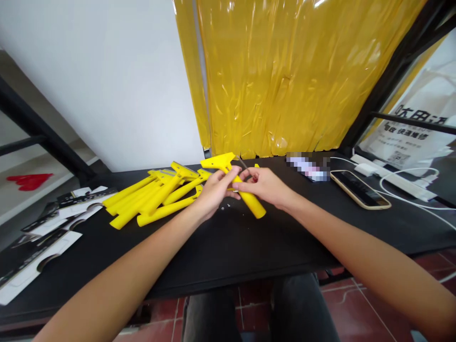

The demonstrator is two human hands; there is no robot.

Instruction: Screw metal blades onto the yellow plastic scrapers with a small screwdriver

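A yellow plastic scraper is held over the middle of the black table, its wide head up and to the left, its round handle slanting down to the right. My left hand is closed around its neck. Close against the handle, my right hand has its fingers pinched on a thin, dark metal piece that sticks up behind the scraper head; its exact kind is unclear. Tiny metal bits, perhaps screws, lie below my left hand. Left of it rests a pile of similar yellow scrapers.
Printed cardboard sleeves lie at the table's left end. A phone, a blurred-out item and a white power strip with cables sit on the right. Yellow plastic sheeting and a white panel stand behind.
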